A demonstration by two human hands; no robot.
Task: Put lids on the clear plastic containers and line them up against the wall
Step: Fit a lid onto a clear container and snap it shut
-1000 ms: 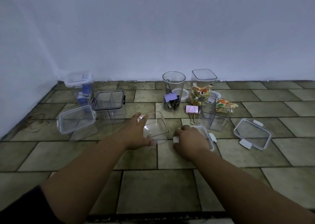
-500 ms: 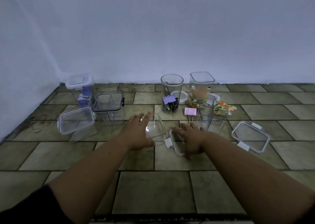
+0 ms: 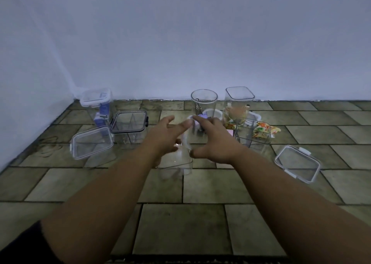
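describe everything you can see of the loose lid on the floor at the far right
The loose lid is a rounded square of clear plastic with a pale grey-white rim and white latch tabs on at least two sides. It lies flat on the tiled floor, right of the open divided container and apart from it. Only the floor touches it.

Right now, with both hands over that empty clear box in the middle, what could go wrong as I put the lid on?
1. The lid stands nearly on edge between the right hand and the left hand. Lowered unevenly, it may seat crooked on the empty container, which looks light enough to skid.
2. The tall round jar of binder clips stands just beyond the fingertips. A push forward might tip it.
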